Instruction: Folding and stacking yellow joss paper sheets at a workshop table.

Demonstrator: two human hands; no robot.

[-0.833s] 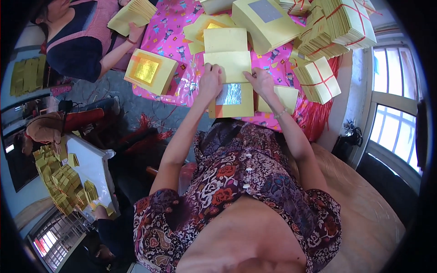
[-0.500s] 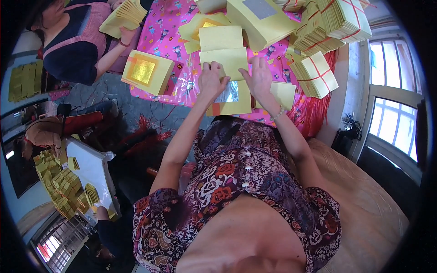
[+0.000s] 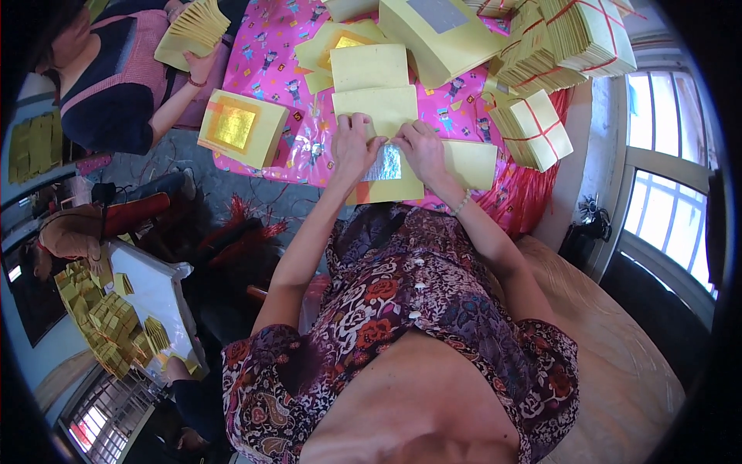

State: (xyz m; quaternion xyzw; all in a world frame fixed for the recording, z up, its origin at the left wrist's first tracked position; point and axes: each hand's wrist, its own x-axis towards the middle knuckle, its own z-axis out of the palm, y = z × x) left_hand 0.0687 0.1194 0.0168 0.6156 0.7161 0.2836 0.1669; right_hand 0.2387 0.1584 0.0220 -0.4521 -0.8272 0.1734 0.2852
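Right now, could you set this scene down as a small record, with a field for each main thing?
Left hand: resting on a pale yellow sheet
Right hand: fingers bunched close to the left hand
Below the hands: yellow paper with a silver patch
Table cover: pink, patterned
Left side: thick yellow stack with a gold square
Right side: red-tied yellow bundle
Upper left: another person's hand holding yellow papers

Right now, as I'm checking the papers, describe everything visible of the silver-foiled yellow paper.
The silver-foiled yellow paper has a shiny, crinkled foil patch and an orange-red lower-left corner. It lies roughly flat at the near edge of the pink-covered table. The left hand and right hand, fingers close together, seem to touch its upper part.
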